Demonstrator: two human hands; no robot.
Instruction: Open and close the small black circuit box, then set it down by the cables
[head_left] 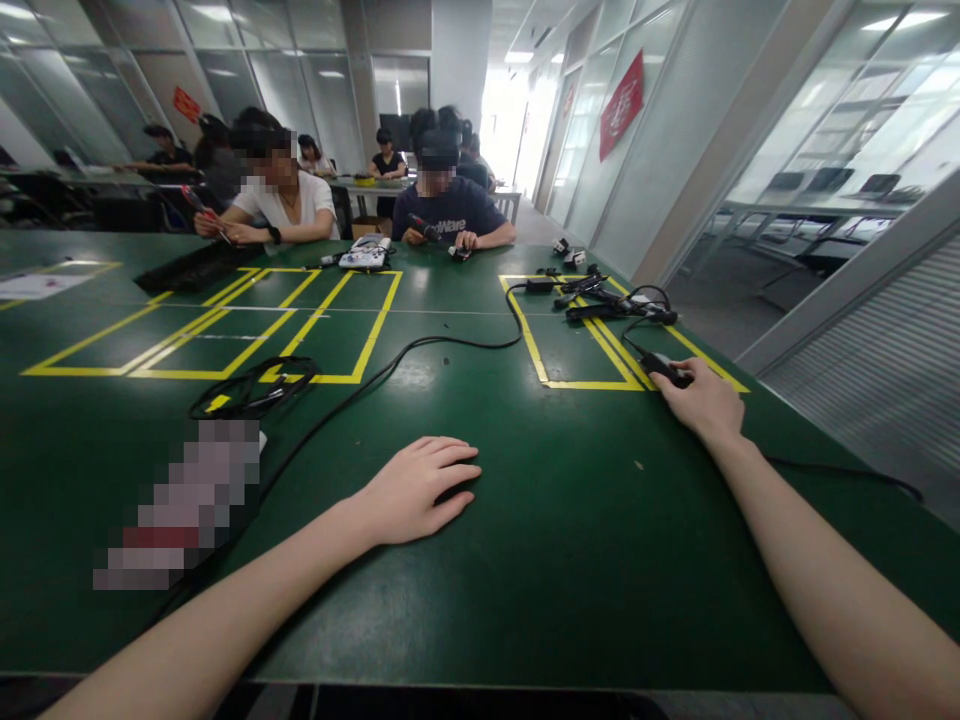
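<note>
My left hand point(424, 490) lies palm down on the green table point(525, 560), its fingers stretched out and nothing in them. Out to the right, my right hand point(703, 398) has its fingers closed on a small black power adapter point(660, 368), which rests at the yellow tape lines. A thin cable runs from its far end toward a heap of black cables and plugs point(600, 300). Another black cable point(840, 467) trails off to the right from behind my right wrist. My fingers cover part of the adapter.
A long black cord point(420, 342) with an inline block point(538, 286) crosses the table. At left lie a coiled cable point(255, 388) and a blurred-out flat object point(187, 500). Across the table sit two people, near a black tray point(187, 266) and a white device point(365, 254).
</note>
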